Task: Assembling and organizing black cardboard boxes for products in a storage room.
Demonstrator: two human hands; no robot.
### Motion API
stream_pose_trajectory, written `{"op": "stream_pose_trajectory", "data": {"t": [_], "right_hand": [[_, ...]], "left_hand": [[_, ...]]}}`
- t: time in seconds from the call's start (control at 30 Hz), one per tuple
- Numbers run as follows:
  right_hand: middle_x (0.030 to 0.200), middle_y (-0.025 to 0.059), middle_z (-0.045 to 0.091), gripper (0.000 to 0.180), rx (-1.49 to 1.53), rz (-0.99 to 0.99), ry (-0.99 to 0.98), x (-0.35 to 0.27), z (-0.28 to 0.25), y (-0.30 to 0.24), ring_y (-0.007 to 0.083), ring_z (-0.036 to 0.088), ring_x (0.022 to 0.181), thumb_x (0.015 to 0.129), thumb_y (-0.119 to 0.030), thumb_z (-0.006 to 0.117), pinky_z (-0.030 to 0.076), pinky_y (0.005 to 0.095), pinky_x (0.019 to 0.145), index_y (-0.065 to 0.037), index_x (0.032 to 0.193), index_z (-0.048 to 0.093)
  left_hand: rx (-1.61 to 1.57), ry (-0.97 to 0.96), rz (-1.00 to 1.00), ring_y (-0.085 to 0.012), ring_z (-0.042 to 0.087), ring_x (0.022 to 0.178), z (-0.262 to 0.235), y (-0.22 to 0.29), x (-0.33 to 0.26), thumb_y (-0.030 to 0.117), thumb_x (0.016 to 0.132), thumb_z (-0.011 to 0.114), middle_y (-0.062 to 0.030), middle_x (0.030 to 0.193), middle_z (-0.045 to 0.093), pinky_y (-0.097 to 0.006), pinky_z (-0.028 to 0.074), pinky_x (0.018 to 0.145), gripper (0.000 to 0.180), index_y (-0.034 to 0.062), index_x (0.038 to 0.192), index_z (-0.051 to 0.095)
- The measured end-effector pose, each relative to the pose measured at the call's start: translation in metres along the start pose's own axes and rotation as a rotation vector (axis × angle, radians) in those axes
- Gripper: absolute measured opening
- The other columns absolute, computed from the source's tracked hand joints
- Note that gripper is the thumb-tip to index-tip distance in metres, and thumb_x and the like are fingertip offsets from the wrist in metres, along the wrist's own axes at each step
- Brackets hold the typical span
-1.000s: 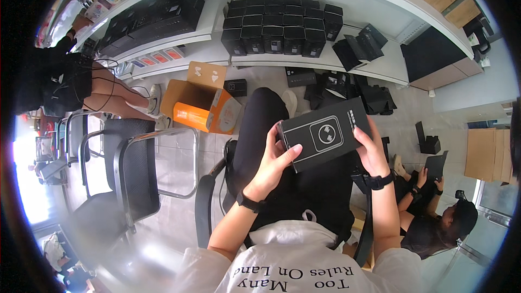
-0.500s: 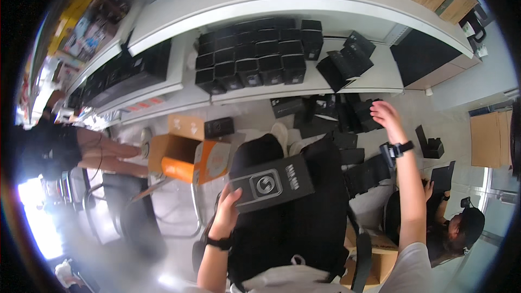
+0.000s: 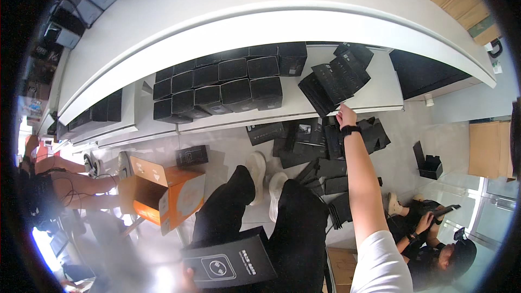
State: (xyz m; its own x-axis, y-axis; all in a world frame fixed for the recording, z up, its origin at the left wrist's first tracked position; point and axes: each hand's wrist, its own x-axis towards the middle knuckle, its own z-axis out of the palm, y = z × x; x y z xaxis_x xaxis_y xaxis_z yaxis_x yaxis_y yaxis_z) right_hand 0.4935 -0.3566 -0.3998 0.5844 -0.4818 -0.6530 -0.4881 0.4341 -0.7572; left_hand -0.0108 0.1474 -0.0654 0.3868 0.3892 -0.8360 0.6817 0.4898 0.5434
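Observation:
A closed black carton (image 3: 230,260) with a pale emblem lies tilted over my lap at the lower edge. My left hand (image 3: 188,280) grips its left end; glare and blur cover most of that hand. My right arm is stretched forward to the low white shelf. There my right hand (image 3: 346,115) has its fingers drawn together at the near edge of a fanned stack of flattened black cartons (image 3: 337,78). Its fingertips are small and partly hidden against the dark cardboard.
Rows of black boxes (image 3: 220,78) stand on the shelf (image 3: 374,97). More flattened cartons (image 3: 304,135) lie on the floor before my feet. An orange-and-brown open carton (image 3: 182,192) and a small black box (image 3: 192,155) are left. A person (image 3: 429,239) sits right, holding something dark; another person's legs (image 3: 81,187) show left.
My right hand has gone from raised in the air with fingers apart to the flattened cartons on the shelf. The view has shifted forward, so my lap and the held carton appear lower.

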Motion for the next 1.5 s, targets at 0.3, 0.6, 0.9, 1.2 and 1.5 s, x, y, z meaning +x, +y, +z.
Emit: {"op": "stream_pose_trajectory", "data": {"t": [0.3, 0.6, 0.9, 1.2, 1.5], "right_hand": [[0.076, 0.0022, 0.065, 0.020, 0.054, -0.043, -0.009, 0.057, 0.036, 0.002, 0.0103, 0.051, 0.057, 0.083, -0.021, 0.082, 0.035, 0.0217, 0.047, -0.004, 0.085, 0.070], [0.083, 0.0016, 0.069, 0.019, 0.031, 0.080, 0.129, 0.057, 0.022, 0.006, 0.0114, 0.051, 0.061, 0.085, -0.023, 0.080, 0.032, 0.0266, 0.049, -0.010, 0.081, 0.067], [0.082, 0.0014, 0.065, 0.024, 0.011, 0.128, -0.017, 0.062, 0.034, 0.001, 0.0107, 0.050, 0.065, 0.086, -0.032, 0.081, 0.044, 0.0260, 0.059, -0.010, 0.085, 0.071], [0.073, -0.0008, 0.048, 0.032, 0.070, 0.162, 0.004, 0.049, 0.048, -0.017, 0.0145, 0.034, 0.053, 0.086, -0.042, 0.079, 0.027, 0.0337, 0.045, -0.013, 0.082, 0.065], [0.078, 0.0097, 0.052, 0.031, -0.264, -0.165, -0.155, 0.103, 0.066, 0.000, 0.0287, 0.054, 0.068, 0.085, -0.032, 0.076, 0.044, 0.0438, 0.061, -0.008, 0.104, 0.068]], "left_hand": [[0.037, 0.104, -0.146, -0.0297, 0.055, 0.122, 0.014, -0.004, 0.001, 0.030, 0.094, 0.060, -0.0169, 0.137, 0.054, -0.045, 0.047, 0.103, 0.070, 0.0024, 0.152, 0.031], [0.058, 0.082, -0.170, -0.0301, 0.055, 0.123, 0.023, -0.003, 0.012, 0.031, 0.095, 0.059, -0.0167, 0.137, 0.054, -0.045, 0.046, 0.104, 0.069, 0.0026, 0.151, 0.032], [0.063, 0.078, -0.178, -0.0304, 0.055, 0.123, 0.028, -0.001, 0.015, 0.033, 0.096, 0.058, -0.0165, 0.137, 0.054, -0.046, 0.045, 0.104, 0.067, 0.0029, 0.151, 0.032], [0.081, 0.071, -0.191, -0.0307, 0.055, 0.123, 0.028, 0.003, 0.015, 0.034, 0.097, 0.057, -0.0164, 0.137, 0.054, -0.046, 0.045, 0.105, 0.066, 0.0031, 0.150, 0.033], [0.116, 0.050, -0.175, -0.0310, 0.055, 0.123, 0.029, 0.021, 0.020, 0.035, 0.098, 0.056, -0.0162, 0.137, 0.054, -0.047, 0.044, 0.106, 0.065, 0.0033, 0.150, 0.034]]}}
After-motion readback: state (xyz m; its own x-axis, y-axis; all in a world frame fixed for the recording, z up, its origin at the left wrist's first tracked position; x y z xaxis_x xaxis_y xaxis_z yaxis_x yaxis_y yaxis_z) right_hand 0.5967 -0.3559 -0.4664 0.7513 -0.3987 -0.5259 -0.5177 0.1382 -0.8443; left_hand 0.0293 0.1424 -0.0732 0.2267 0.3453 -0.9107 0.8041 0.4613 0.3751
